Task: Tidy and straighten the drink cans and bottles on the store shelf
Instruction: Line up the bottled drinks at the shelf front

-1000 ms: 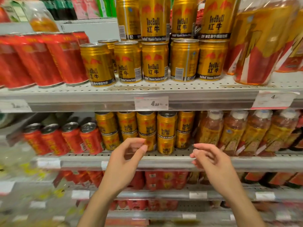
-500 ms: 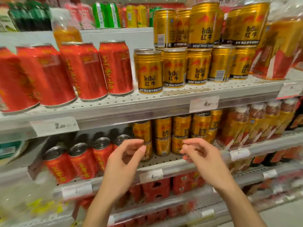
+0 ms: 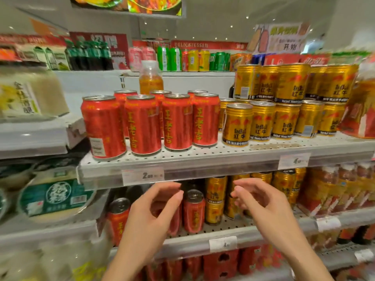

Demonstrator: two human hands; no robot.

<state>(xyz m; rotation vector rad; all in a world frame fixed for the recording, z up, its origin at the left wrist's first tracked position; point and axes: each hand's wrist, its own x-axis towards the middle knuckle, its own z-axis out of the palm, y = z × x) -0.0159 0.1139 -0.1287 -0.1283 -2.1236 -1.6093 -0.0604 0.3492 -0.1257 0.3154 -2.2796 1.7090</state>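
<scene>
Bare hands and forearms at a store shelf, seen from the wearer's head camera.

The left hand (image 3: 150, 216) and right hand (image 3: 261, 205) are uncovered: no gloves, no rings on the fingers in view, no watch or band at either wrist. Both forearms are bare from the wrist down to the bottom edge of the frame, with no sleeve or cuff showing. The fingernails are short and unpainted. The fingers are slender, slightly blurred.

red cans (image 3: 194, 211) partly behind hands, left-side goods (image 3: 30, 94) blurred
</scene>
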